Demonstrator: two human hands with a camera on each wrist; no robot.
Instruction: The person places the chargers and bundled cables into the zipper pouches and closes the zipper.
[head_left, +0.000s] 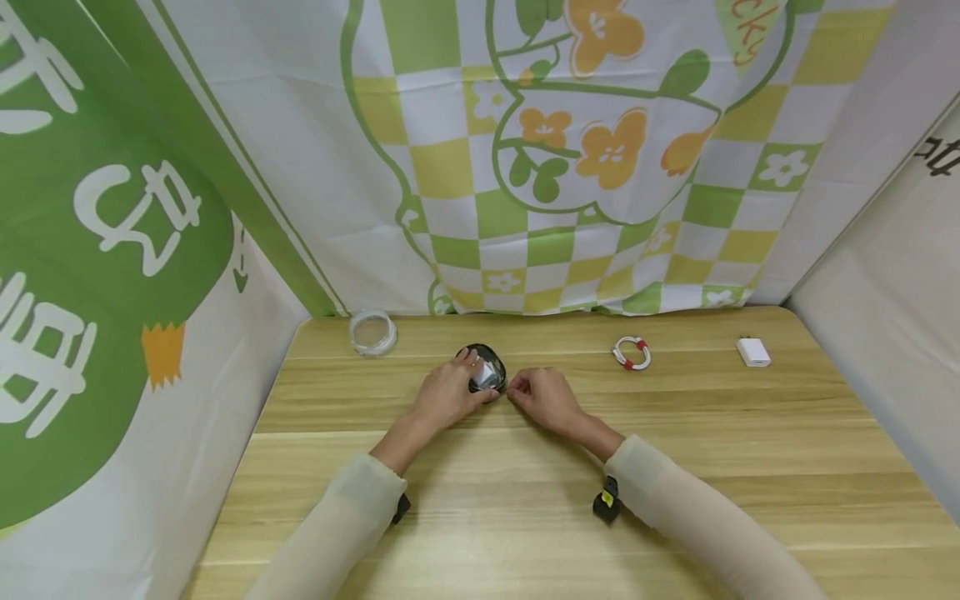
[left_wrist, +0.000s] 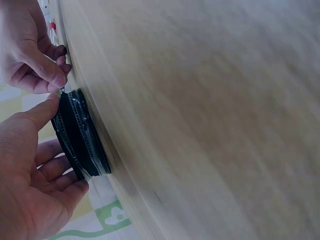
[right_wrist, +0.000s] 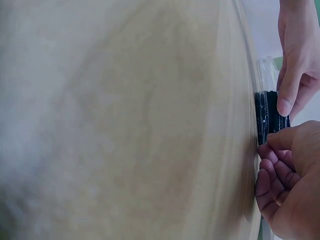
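Note:
A small round black zip case [head_left: 495, 373] with a see-through top sits on the wooden table, something pale showing inside it. My left hand [head_left: 447, 390] holds the case from its left, fingers over the far rim and thumb at the near side. In the left wrist view, zipper teeth run along the side of the case [left_wrist: 80, 135]. At the right edge of the case, my right hand [head_left: 546, 398] pinches the zipper pull between thumb and forefinger. The pull is mostly hidden by the fingertips; the other right fingers [right_wrist: 272, 180] are curled in.
Along the back of the table [head_left: 480, 517] lie a clear round case [head_left: 372, 333] at left, a coiled white cable [head_left: 632, 353] with red ties right of my hands, and a white charger plug [head_left: 753, 352] farther right. A patterned curtain [head_left: 510, 225] hangs behind the back edge.

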